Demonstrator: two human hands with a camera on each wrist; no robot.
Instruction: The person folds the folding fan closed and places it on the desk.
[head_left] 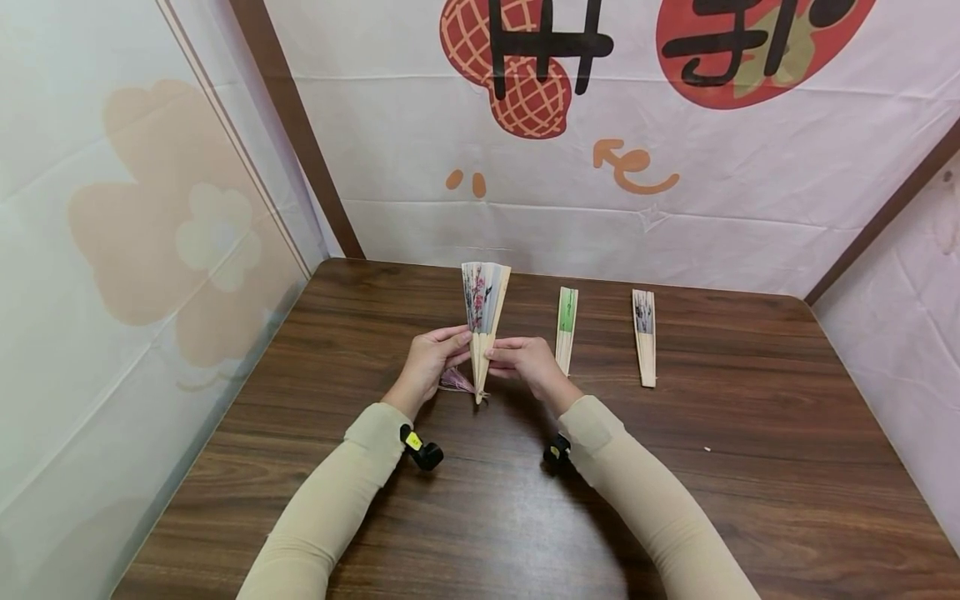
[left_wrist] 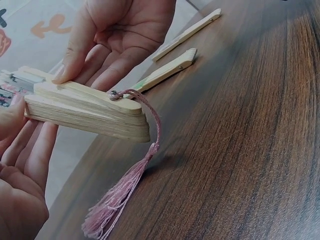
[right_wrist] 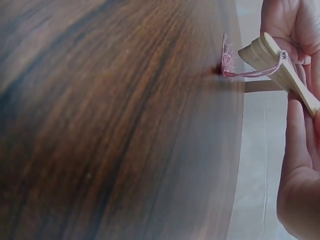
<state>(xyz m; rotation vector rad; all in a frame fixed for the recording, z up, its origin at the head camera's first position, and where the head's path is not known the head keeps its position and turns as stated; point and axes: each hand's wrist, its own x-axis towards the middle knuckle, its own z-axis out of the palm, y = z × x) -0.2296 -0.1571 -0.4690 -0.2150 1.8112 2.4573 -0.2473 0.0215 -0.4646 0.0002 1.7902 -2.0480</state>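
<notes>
While both hands pinch its sticks near the pivot, the fan (head_left: pixel 483 321) stands upright over the table (head_left: pixel 750 467), slightly spread, left hand (head_left: pixel 427 360) and right hand (head_left: pixel 528 362) on opposite sides, probably for parting the sticks. Its tassel (left_wrist: pixel 122 192) hangs to the table; two closed fans (head_left: pixel 567 327) lie flat right of it.

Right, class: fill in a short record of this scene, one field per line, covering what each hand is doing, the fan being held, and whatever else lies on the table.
Left hand: left hand holds the held fan's sticks from the left side
Right hand: right hand holds the same sticks from the right side
Held fan: held fan is slightly spread, upright above the table, with a floral print
Tassel: pink tassel hangs from the pivot
Others: green fan and grey fan, both folded, lie flat
Surface: dark wooden table
</notes>
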